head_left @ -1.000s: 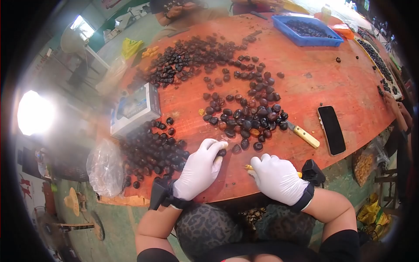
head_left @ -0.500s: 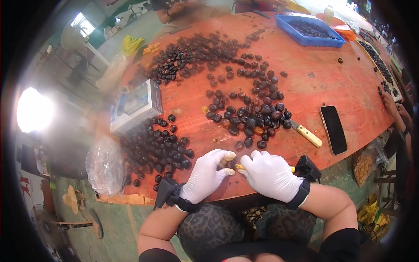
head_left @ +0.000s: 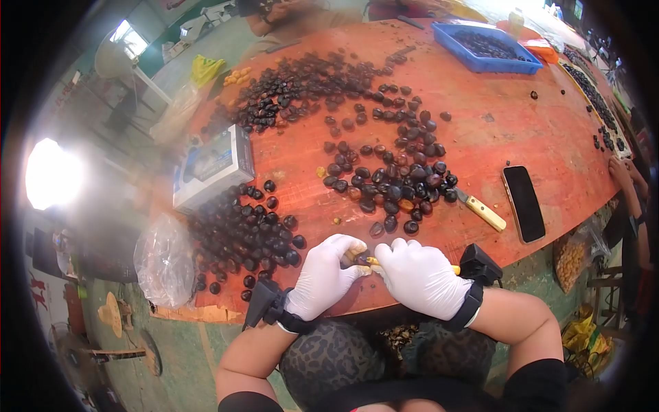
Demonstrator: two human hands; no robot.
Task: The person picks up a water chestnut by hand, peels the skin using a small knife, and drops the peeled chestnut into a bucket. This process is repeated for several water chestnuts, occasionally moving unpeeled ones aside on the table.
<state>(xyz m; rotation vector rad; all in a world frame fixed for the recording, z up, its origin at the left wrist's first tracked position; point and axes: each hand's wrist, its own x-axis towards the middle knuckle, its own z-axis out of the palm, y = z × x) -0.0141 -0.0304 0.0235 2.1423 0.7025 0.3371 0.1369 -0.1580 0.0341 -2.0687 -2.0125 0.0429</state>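
Both hands wear white gloves and meet near the table's front edge. My left hand (head_left: 331, 273) pinches a small dark nut (head_left: 351, 259) between thumb and fingers, its fingertips stained yellowish brown. My right hand (head_left: 420, 276) is closed round a yellow-handled tool (head_left: 455, 269), whose front end points at the nut; its tip is too small to make out. Beyond the hands lies a loose group of dark, glossy nuts (head_left: 405, 185). Another pile of them (head_left: 250, 233) is to the left of my left hand.
A knife with a pale handle (head_left: 486, 213) and a black phone (head_left: 525, 203) lie to the right. At the left stand a white box (head_left: 218, 167) and a clear plastic bag (head_left: 165, 261). A blue tray (head_left: 487, 63) is far back. Another person's hands (head_left: 623, 169) rest at the right edge.
My right hand has shifted slightly left with the tool, closer to my left fingertips. The other person's hands at the right have moved slightly.
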